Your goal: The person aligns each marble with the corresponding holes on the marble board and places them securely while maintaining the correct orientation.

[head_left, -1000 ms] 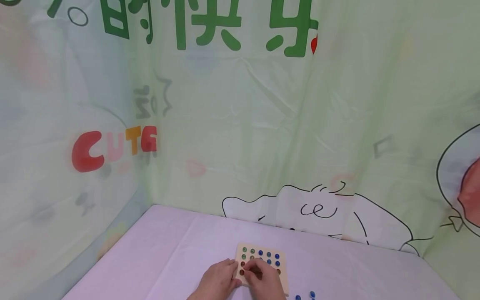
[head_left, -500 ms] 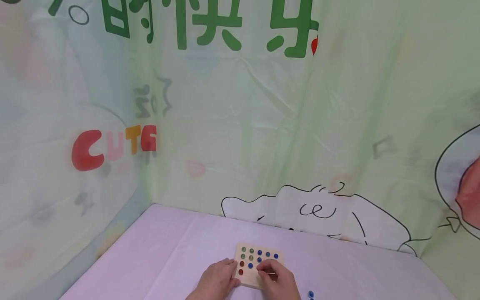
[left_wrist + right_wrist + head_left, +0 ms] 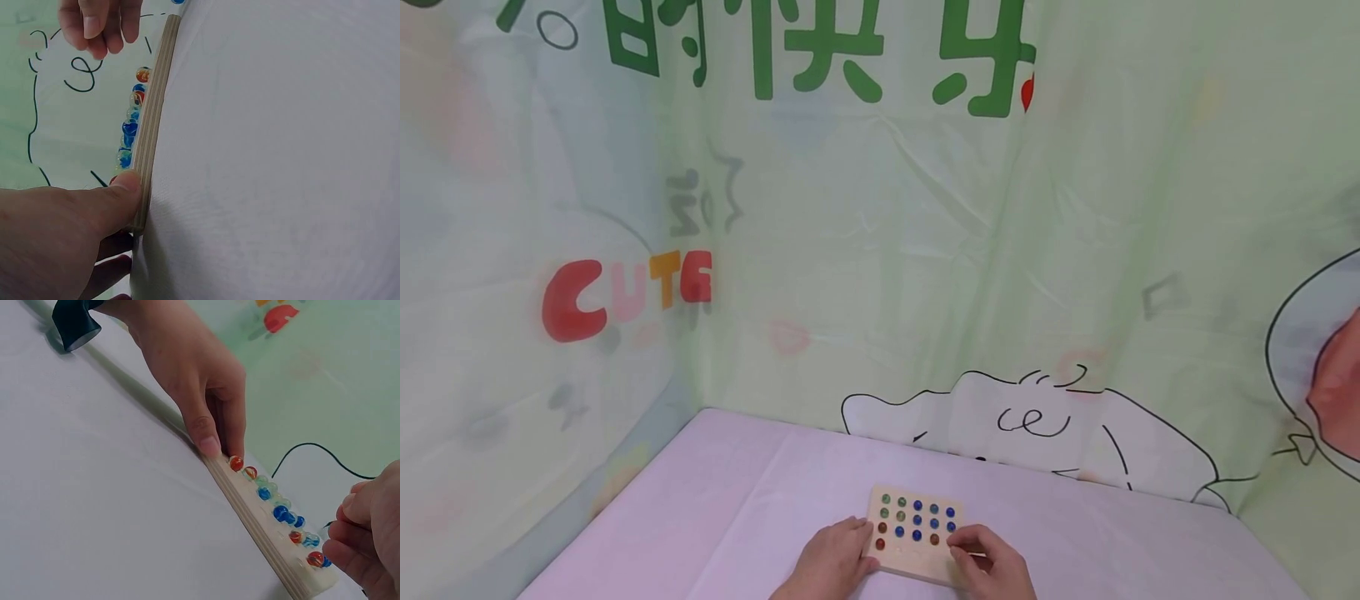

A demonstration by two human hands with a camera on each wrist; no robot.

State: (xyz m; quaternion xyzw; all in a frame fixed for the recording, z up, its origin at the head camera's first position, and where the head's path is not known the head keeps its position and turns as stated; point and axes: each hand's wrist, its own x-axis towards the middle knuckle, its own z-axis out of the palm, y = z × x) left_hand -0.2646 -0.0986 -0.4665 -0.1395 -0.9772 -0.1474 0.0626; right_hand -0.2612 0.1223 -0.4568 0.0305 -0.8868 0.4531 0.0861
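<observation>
A square wooden marble board [image 3: 917, 563] lies on the table, with glass marbles in its holes. Green, blue and red marbles fill most of the upper rows; the front row shows mostly bare holes. My left hand [image 3: 831, 557] grips the board's left edge, the thumb on the top face in the left wrist view. Over the right side of the board hovers my right hand [image 3: 996, 567], its fingertips near a red marble [image 3: 315, 559] seated in the last column. The fingers of that hand are loosely curled, and nothing shows between them.
A pale cloth covers the table [image 3: 760, 500]. A blue marble [image 3: 178, 1] lies beyond the board, at the top of the left wrist view. Printed fabric walls [image 3: 880, 250] close off the back and left. A dark strap [image 3: 74, 325] hangs by the left wrist.
My right hand has moved right across the board, uncovering two blue marbles and a red one in the third row. The loose blue marbles are now hidden in the head view. The left hand stays put.
</observation>
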